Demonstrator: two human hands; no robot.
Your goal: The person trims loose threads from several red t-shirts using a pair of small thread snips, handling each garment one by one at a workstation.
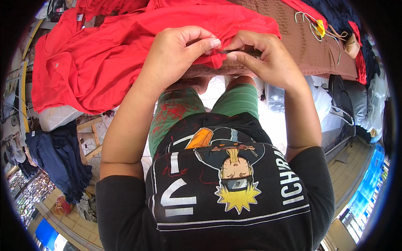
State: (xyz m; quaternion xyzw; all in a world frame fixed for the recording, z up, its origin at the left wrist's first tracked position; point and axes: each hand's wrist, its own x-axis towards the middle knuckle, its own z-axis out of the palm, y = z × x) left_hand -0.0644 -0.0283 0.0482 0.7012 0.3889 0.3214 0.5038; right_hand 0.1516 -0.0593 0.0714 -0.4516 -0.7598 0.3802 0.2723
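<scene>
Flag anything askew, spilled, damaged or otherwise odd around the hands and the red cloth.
Red thread clippings litter the green shorts over the person's left thigh, a loose scatter. Otherwise nothing stands out: the left hand pinches the red garment at its edge, and the right hand holds a thin dark tool against it.

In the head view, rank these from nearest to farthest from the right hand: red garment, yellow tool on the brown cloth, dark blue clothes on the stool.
1. red garment, pinched at the right hand.
2. yellow tool, upper right.
3. dark blue clothes, far lower left.
</scene>
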